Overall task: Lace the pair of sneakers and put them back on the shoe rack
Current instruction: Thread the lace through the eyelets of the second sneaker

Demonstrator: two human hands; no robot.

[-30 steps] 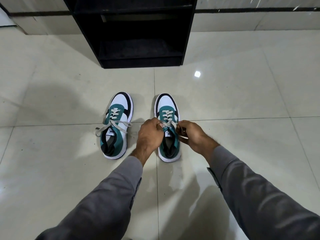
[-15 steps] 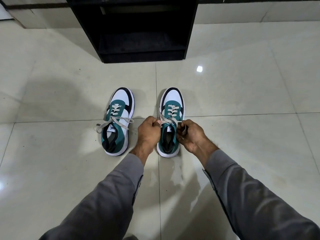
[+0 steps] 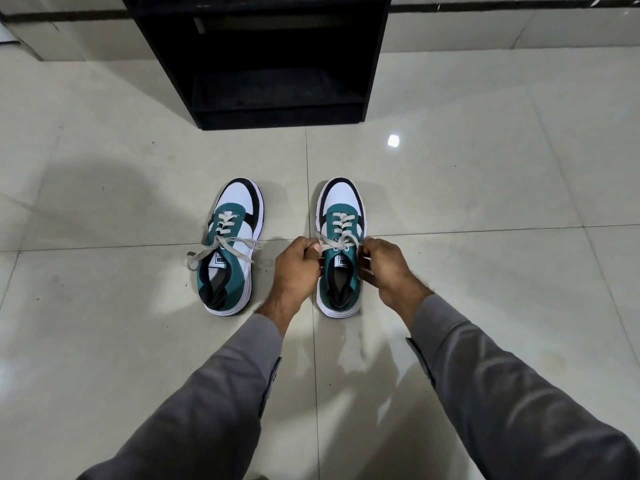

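Note:
Two green, white and black sneakers stand side by side on the tiled floor, toes pointing away from me. The left sneaker has beige laces crossed through its eyelets, with the loose ends spread to both sides. My left hand and my right hand flank the right sneaker. Each hand pinches one end of that shoe's beige lace, pulled taut across the top eyelets. The black shoe rack stands farther ahead, its lower shelf bare.
Glossy cream floor tiles surround the shoes on all sides. A wall base with a dark stripe runs behind the rack. My grey sleeves fill the lower part of the view.
My hands have moved apart to either side of the right sneaker, drawing its lace ends outward and taut. The left sneaker has not moved.

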